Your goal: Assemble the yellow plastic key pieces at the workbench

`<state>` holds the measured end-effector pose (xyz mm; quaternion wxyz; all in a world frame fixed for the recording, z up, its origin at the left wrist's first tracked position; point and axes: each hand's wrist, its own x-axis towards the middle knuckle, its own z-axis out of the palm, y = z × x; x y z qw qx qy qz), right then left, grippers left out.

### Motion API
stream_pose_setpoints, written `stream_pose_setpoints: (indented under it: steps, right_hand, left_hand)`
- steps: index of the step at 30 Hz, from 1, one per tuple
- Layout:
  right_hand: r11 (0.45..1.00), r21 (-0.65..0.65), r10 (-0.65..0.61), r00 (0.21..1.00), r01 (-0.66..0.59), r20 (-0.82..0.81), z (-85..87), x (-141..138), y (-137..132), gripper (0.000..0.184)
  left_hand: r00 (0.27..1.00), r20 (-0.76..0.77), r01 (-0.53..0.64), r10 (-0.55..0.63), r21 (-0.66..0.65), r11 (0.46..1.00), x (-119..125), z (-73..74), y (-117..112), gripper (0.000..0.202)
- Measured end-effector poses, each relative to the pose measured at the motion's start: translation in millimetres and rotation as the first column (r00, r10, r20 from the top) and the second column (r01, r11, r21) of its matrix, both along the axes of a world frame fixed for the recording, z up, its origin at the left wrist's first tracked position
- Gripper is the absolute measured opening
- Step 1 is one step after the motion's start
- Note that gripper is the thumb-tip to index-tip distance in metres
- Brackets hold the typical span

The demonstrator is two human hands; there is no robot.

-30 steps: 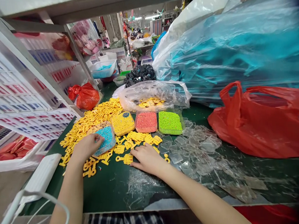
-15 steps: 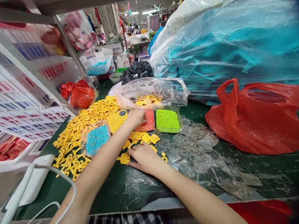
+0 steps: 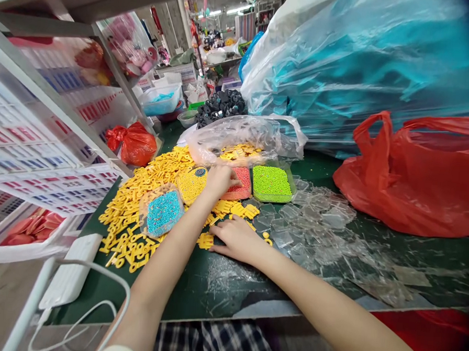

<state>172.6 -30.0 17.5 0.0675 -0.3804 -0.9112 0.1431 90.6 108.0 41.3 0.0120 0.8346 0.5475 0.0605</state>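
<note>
My left hand (image 3: 219, 179) reaches across to the tray of red beads (image 3: 242, 182), its fingers curled and pinching at the beads. Beside that tray stand a yellow bead tray (image 3: 189, 183) and a green bead tray (image 3: 272, 183); a blue bead tray (image 3: 163, 218) sits nearer me. My right hand (image 3: 238, 239) rests palm down on the green table (image 3: 197, 294), fingers pressing a yellow plastic key-shaped piece (image 3: 206, 241). A heap of such yellow pieces (image 3: 139, 202) spreads to the left.
Clear plastic squares (image 3: 318, 227) litter the table to the right. A red bag (image 3: 419, 174), a big blue-tinted plastic bag (image 3: 362, 67), a clear bag (image 3: 244, 137) and a small red bag (image 3: 132, 144) ring the area. A shelf rack (image 3: 44, 134) stands left, a white cabled device (image 3: 70, 274) near the edge.
My left hand left the blue bead tray and moved right to the red bead tray. My right hand stayed on the yellow piece. The view shifted slightly.
</note>
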Motion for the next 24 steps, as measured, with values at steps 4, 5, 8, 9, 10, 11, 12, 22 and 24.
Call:
stream_pose_setpoints:
  steps: [4, 5, 8, 9, 10, 11, 12, 22, 24]
  right_hand:
    - [1.0, 0.009, 0.004, 1.0, -0.004, -0.009, -2.6, 0.5, 0.4, 0.032]
    - [1.0, 0.012, 0.004, 1.0, -0.003, -0.009, -3.2, 0.6, 0.4, 0.032]
    - [1.0, 0.015, -0.005, 1.0, 0.005, -0.009, -5.6, 0.4, 0.5, 0.031]
    - [1.0, 0.015, -0.007, 1.0, 0.007, -0.013, -6.7, 0.2, 0.7, 0.031]
    - [1.0, 0.015, -0.007, 1.0, 0.008, -0.02, -8.0, 0.1, 0.9, 0.031]
    - [1.0, 0.015, -0.008, 1.0, 0.009, -0.03, -9.3, -0.2, 1.2, 0.031]
    - [1.0, 0.013, -0.012, 0.999, 0.013, -0.042, -10.4, -0.4, 1.6, 0.032]
    - [0.993, -0.103, -0.069, 0.989, 0.055, -0.134, -1.2, -1.6, 2.3, 0.03]
    - [0.993, -0.102, -0.07, 0.989, 0.056, -0.133, -0.9, -1.5, 2.1, 0.031]
  left_hand:
    - [0.997, 0.076, 0.009, -0.013, 0.06, 0.998, -12.7, 16.5, -22.7, 0.026]
    - [0.992, 0.121, 0.024, -0.035, 0.087, 0.996, -20.1, 20.6, -34.5, 0.025]
    - [0.944, 0.319, 0.039, -0.083, 0.142, 0.989, -51.0, 23.1, -81.3, 0.025]
    - [0.929, 0.366, 0.016, -0.063, 0.132, 0.991, -62.6, 19.2, -98.3, 0.024]
    - [0.917, 0.399, -0.023, -0.028, 0.124, 0.992, -73.9, 13.1, -114.3, 0.022]
    - [0.909, 0.416, -0.054, 0.004, 0.109, 0.993, -84.3, 5.1, -128.7, 0.02]
    - [0.906, 0.422, -0.079, 0.037, 0.082, 0.993, -93.1, -4.1, -140.8, 0.018]
    - [0.892, 0.446, -0.07, 0.078, -0.035, 0.997, -109.7, -52.3, -171.3, 0.02]
    - [0.869, 0.484, -0.088, 0.097, -0.042, 0.995, -109.5, -52.8, -171.7, 0.024]
